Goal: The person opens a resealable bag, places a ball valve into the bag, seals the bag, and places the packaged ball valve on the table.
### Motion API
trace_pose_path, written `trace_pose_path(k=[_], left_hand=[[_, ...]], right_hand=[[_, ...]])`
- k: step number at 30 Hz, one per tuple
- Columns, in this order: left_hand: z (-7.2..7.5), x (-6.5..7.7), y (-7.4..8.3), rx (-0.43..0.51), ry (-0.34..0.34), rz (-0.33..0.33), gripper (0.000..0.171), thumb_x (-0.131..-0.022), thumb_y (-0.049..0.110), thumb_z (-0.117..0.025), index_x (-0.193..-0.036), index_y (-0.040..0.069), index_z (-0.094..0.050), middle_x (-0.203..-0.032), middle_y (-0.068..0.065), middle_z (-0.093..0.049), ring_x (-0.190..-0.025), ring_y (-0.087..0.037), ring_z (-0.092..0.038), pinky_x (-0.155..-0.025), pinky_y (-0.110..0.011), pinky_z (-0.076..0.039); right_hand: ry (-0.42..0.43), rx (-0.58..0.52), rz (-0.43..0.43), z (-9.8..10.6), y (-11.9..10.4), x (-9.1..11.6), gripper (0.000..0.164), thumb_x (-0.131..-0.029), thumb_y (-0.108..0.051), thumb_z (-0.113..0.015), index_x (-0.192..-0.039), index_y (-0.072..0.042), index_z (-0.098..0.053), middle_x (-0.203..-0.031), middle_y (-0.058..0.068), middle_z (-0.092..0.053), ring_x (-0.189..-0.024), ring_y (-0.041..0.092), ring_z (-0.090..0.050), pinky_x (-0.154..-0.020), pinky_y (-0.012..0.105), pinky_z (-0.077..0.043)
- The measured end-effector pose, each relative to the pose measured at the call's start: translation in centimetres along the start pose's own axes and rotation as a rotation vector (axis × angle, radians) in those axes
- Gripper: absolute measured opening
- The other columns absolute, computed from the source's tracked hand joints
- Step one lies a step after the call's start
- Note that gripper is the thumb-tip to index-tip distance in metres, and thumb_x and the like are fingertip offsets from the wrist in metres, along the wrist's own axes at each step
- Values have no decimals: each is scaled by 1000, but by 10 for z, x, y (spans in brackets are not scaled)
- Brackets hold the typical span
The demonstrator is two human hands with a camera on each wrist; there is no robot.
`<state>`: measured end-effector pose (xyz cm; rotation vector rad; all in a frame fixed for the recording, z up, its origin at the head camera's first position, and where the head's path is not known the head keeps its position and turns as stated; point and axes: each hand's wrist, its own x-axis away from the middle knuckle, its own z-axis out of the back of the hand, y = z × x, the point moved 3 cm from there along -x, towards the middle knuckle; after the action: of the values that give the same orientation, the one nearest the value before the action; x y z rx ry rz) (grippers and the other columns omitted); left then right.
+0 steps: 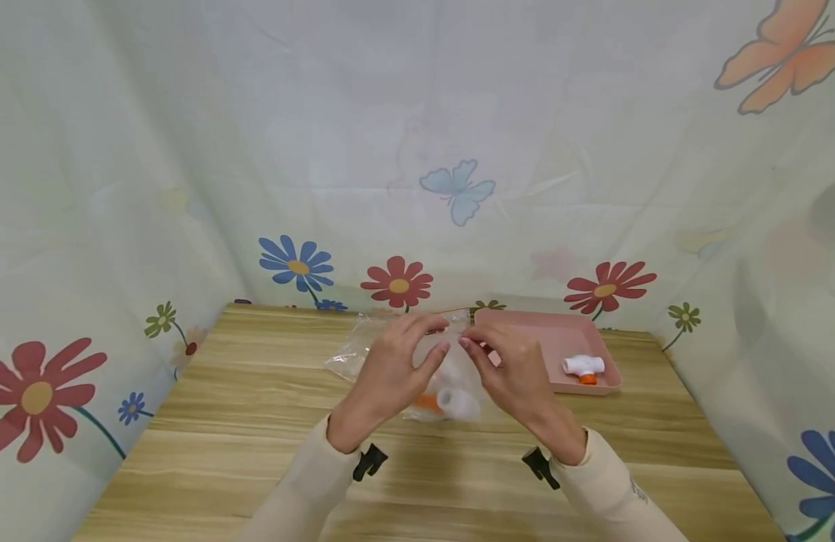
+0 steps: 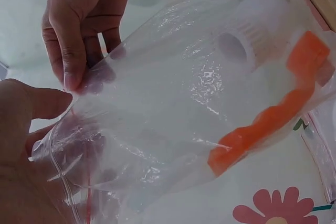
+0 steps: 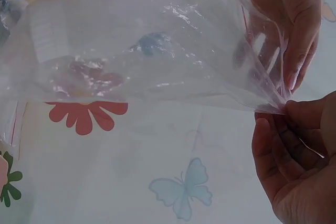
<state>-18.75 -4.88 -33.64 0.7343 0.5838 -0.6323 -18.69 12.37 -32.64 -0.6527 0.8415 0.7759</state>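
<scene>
A clear zip-lock bag (image 2: 168, 72) hangs between my hands, its red-lined mouth upward. Inside lies a white plastic valve (image 1: 458, 404) with a ribbed end and a wavy orange handle (image 2: 262, 124). My left hand (image 1: 390, 369) holds the bag near its mouth, the thumb on one side and the fingers showing through the film. Thumb and index finger of my right hand (image 1: 519, 369) pinch a corner of the mouth, which shows closely in the right wrist view. The two thumbs are close to each other at the bag's edge.
Behind the hands, more clear plastic bags (image 1: 349, 354) lie on the wooden table (image 1: 254, 406). A pink tray (image 1: 614, 382) at the back right holds another white valve (image 1: 583, 365) with an orange part. A flower-printed curtain (image 1: 363, 150) surrounds the table.
</scene>
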Motion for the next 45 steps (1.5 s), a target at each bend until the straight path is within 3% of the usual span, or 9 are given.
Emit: trace_pose_path(k=[10, 29, 36, 40, 45], left_hand=[[-2, 1, 1, 2, -23, 1, 15, -95, 19, -64, -107, 11, -68, -107, -2, -68, -101, -16, -64, -87, -31, -55], [-3, 0, 4, -69, -58, -125, 8, -91, 15, -69, -98, 12, -69, -94, 2, -67, -84, -11, -62, -77, -21, -54], [-5, 0, 4, -90, -44, -157, 5, -91, 14, -69, -93, 11, -67, -88, 1, -65, -76, -11, -59, -69, -21, -52], [-5, 1, 3, -60, -79, -134, 5, -92, 15, -68, -94, 11, -66, -88, 1, -64, -74, -11, -57, -67, -20, -51], [-7, 3, -2, 52, -183, -15, 9, -95, 19, -63, -100, 12, -66, -91, 3, -63, -78, -10, -55, -71, -21, -51]], right_hand=[[-30, -14, 13, -1, -2, 1, 12, -79, 2, -76, -85, -6, -70, -76, 1, -68, -62, 6, -56, -55, 17, -44], [-71, -31, -7, -2, -2, 8, 13, -80, 1, -76, -90, -5, -73, -78, 2, -70, -62, 5, -57, -56, 14, -45], [-74, -36, -5, -3, -3, 9, 11, -80, 0, -76, -88, -6, -72, -78, 1, -70, -62, 6, -60, -56, 19, -50], [-79, -35, 4, -3, -4, 9, 10, -80, 0, -76, -86, -7, -72, -78, 1, -70, -63, 6, -60, -56, 20, -49], [-86, -40, 6, -4, -2, 11, 11, -80, 1, -76, -87, -6, -71, -78, 0, -69, -63, 5, -57, -56, 16, -47]])
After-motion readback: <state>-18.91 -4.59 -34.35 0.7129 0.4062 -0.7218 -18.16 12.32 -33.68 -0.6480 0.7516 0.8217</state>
